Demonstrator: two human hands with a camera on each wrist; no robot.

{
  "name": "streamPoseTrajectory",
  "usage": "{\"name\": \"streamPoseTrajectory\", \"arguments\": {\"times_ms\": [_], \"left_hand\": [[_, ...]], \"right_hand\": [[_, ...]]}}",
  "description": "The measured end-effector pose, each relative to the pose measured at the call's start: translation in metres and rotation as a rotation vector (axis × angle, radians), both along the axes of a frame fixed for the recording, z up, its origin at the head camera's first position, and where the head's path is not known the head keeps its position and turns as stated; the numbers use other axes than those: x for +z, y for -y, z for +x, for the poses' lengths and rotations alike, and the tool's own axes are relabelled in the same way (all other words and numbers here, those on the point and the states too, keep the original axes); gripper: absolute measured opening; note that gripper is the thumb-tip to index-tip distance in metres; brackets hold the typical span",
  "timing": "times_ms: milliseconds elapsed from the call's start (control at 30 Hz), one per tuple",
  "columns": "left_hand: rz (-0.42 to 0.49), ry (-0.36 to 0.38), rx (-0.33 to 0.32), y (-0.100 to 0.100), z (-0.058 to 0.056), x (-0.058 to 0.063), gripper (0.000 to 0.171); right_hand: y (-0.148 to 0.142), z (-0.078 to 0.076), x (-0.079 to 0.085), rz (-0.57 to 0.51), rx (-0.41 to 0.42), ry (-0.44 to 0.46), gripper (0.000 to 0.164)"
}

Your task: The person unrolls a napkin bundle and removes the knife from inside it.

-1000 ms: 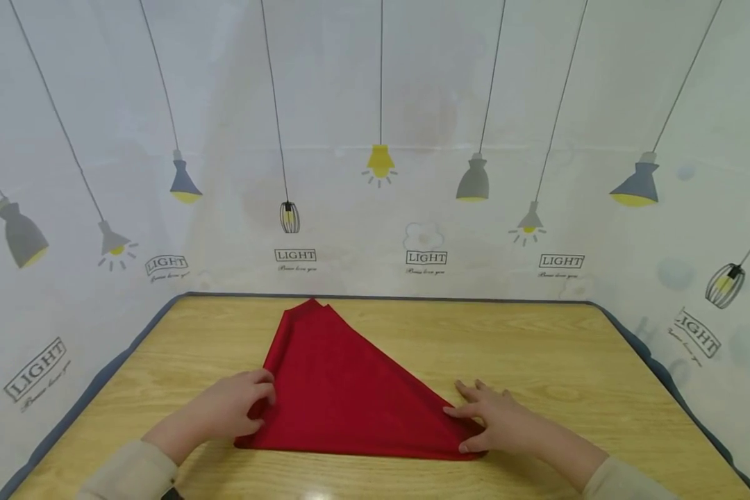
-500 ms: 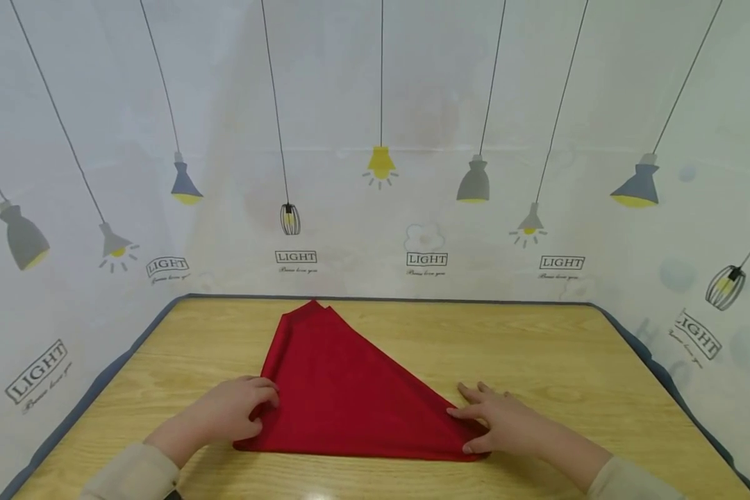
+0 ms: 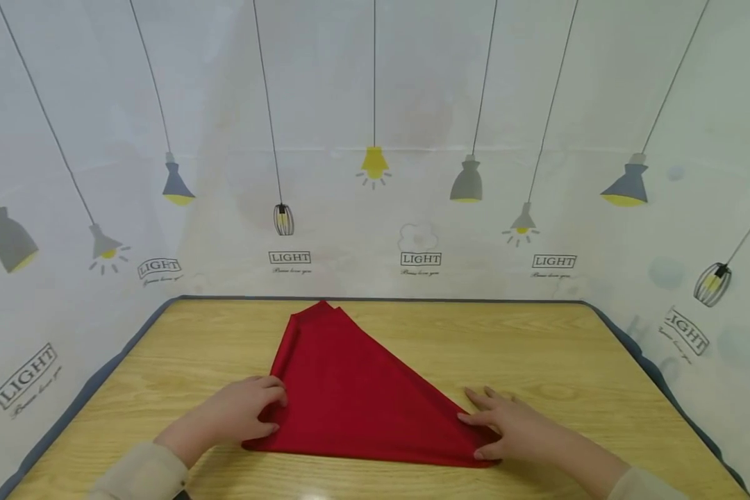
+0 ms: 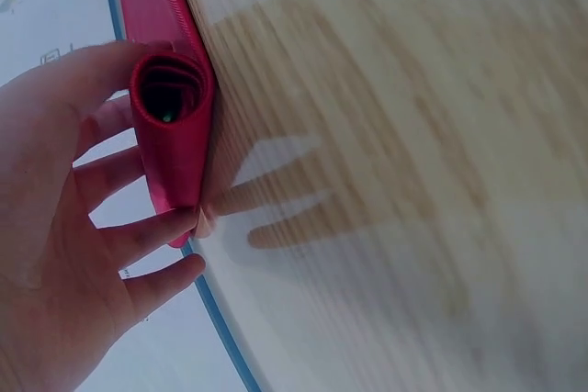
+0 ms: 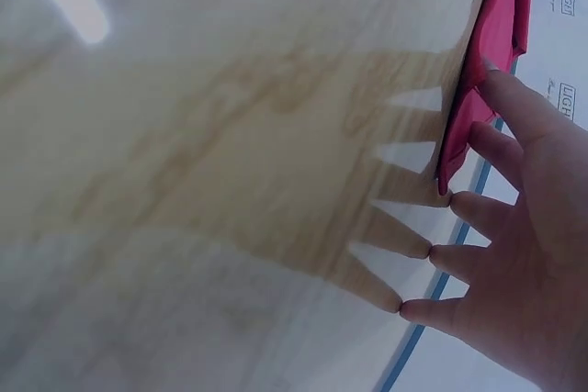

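Note:
A folded red cloth [image 3: 362,396] lies on the wooden table, wide at the near edge and narrowing toward the back. Its left edge is rolled into a tube [image 4: 176,140], whose hollow end faces the left wrist camera. My left hand [image 3: 240,410] grips this roll near the front left corner, thumb and fingers curled round it. At the front right corner, my right hand [image 3: 515,427] rests with spread fingers. In the right wrist view its thumb and index finger touch the cloth's tip [image 5: 457,140], while its other fingertips touch the tabletop.
The wooden tabletop [image 3: 537,347] has a dark blue border [image 3: 387,298] along its back and sides. Behind it hangs a white backdrop [image 3: 337,104] printed with lamps and the word LIGHT. The glossy surface reflects the hands in both wrist views.
The cloth and both hands have shifted slightly right on the table. The head view itself has turned a little. Both hands stay at the same corners.

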State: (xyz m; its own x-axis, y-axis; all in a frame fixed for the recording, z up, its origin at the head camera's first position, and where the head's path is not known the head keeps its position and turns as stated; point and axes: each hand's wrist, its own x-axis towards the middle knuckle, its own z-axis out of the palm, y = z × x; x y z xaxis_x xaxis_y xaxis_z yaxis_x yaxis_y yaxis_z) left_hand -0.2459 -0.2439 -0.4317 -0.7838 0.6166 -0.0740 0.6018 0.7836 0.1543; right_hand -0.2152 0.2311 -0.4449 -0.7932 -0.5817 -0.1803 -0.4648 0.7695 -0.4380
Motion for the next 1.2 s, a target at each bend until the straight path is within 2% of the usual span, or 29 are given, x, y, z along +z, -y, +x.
{"name": "streamPoseTrajectory", "arguments": {"times_ms": [367, 600, 767, 933, 1200], "left_hand": [[-0.008, -0.045, -0.05, -0.007, 0.0, -0.001, 0.023], [-0.008, 0.0, -0.017, -0.012, 0.002, 0.001, 0.026], [-0.021, -0.002, -0.008, -0.015, 0.002, 0.0, 0.025], [-0.03, -0.004, -0.011, -0.019, 0.002, 0.0, 0.039], [-0.02, -0.013, -0.024, -0.021, 0.001, -0.002, 0.032]], "right_hand": [[-0.024, 0.005, -0.004, 0.004, -0.025, -0.014, 0.06], [-0.038, 0.007, -0.005, -0.017, -0.015, -0.01, 0.06], [-0.047, 0.009, -0.004, -0.026, -0.017, -0.013, 0.06], [-0.056, 0.009, -0.004, -0.028, -0.01, -0.013, 0.059], [-0.066, 0.01, -0.004, -0.048, -0.021, 0.011, 0.06]]}}
